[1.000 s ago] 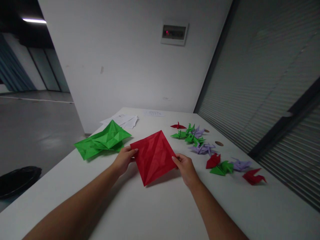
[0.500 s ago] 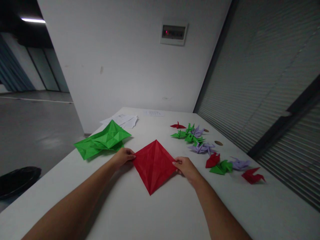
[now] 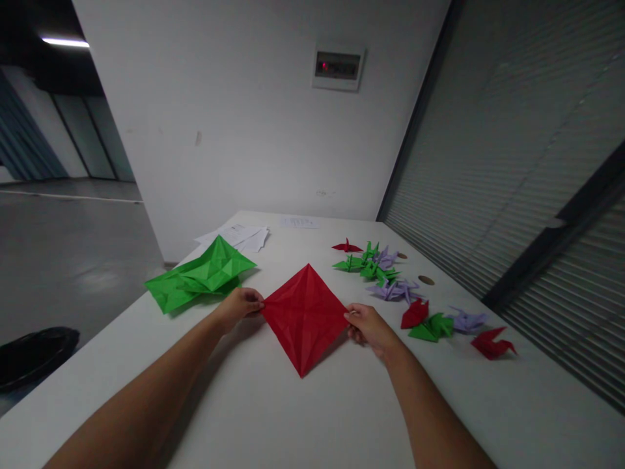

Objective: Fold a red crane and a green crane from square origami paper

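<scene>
A creased red square of origami paper (image 3: 306,320) is spread out between my hands, one corner pointing away from me and one toward me. My left hand (image 3: 240,309) pinches its left corner. At the opposite corner, my right hand (image 3: 368,327) grips the paper between thumb and fingers. Left of the red paper, creased green paper sheets (image 3: 208,270) lie overlapping on the white table (image 3: 273,417). Folded paper cranes in green (image 3: 374,270), purple (image 3: 395,290) and red (image 3: 493,343) are scattered on the right side.
White printed sheets (image 3: 254,240) lie at the back left of the table, with a paper strip (image 3: 299,223) near the wall. Two round holes, one of them a cable hole (image 3: 426,280), sit by the right edge. A black-lined bin (image 3: 39,355) stands at the left; blinds (image 3: 508,143) border the right.
The red paper has shifted slightly right and away from me and is turned a little. My right hand has moved slightly right with its corner; both hands still hold the paper.
</scene>
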Demonstrator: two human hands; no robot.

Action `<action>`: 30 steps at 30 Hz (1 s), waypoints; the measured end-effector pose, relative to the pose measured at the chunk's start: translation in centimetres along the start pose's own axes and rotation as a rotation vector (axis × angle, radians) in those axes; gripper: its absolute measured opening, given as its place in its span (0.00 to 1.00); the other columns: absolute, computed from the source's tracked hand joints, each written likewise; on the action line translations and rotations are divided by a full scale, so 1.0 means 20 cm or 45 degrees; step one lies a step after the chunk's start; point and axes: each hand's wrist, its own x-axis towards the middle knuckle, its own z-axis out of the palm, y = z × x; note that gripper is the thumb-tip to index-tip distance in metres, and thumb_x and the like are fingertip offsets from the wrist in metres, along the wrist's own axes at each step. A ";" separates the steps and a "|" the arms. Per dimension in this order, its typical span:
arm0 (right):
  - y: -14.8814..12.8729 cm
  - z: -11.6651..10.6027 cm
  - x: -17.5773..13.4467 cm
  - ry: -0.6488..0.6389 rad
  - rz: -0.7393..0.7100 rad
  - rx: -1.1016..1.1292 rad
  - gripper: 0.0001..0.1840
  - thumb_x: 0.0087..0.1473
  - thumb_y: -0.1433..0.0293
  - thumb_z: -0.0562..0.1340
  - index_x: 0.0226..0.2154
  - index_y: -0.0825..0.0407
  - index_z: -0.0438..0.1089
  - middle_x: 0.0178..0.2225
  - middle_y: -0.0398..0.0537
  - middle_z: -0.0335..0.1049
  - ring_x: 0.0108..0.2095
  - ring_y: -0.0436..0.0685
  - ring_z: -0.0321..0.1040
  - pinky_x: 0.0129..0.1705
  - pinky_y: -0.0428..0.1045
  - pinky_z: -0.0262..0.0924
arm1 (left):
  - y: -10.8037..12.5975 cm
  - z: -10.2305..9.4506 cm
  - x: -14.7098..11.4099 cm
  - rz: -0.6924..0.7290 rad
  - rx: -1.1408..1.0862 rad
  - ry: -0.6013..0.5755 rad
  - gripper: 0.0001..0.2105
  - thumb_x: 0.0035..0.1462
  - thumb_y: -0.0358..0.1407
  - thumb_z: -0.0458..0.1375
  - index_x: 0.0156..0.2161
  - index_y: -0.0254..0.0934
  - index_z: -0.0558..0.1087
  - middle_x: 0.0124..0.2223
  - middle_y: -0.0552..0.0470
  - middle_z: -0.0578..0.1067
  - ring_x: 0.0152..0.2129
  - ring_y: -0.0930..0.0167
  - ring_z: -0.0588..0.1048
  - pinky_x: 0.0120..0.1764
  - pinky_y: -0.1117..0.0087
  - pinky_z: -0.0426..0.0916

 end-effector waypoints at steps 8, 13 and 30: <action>-0.01 -0.02 -0.01 -0.084 -0.003 0.318 0.13 0.48 0.73 0.69 0.39 0.53 0.73 0.23 0.41 0.71 0.19 0.47 0.69 0.17 0.38 0.56 | 0.02 0.01 -0.01 0.093 -0.170 0.031 0.14 0.37 0.33 0.74 0.31 0.33 0.77 0.28 0.53 0.77 0.25 0.74 0.74 0.32 0.73 0.69; 0.00 -0.04 0.00 -0.090 0.022 0.403 0.13 0.46 0.75 0.69 0.38 0.54 0.75 0.22 0.42 0.71 0.20 0.47 0.69 0.20 0.39 0.62 | 0.04 0.02 -0.03 0.097 -0.300 0.053 0.19 0.36 0.32 0.76 0.35 0.34 0.76 0.31 0.52 0.78 0.26 0.73 0.76 0.33 0.72 0.71; -0.02 -0.01 -0.01 -0.033 -0.093 0.327 0.17 0.43 0.59 0.73 0.30 0.55 0.74 0.24 0.47 0.73 0.20 0.50 0.67 0.17 0.42 0.53 | 0.04 0.02 -0.04 0.092 -0.298 -0.017 0.16 0.39 0.30 0.72 0.35 0.33 0.76 0.33 0.48 0.80 0.27 0.72 0.76 0.33 0.71 0.70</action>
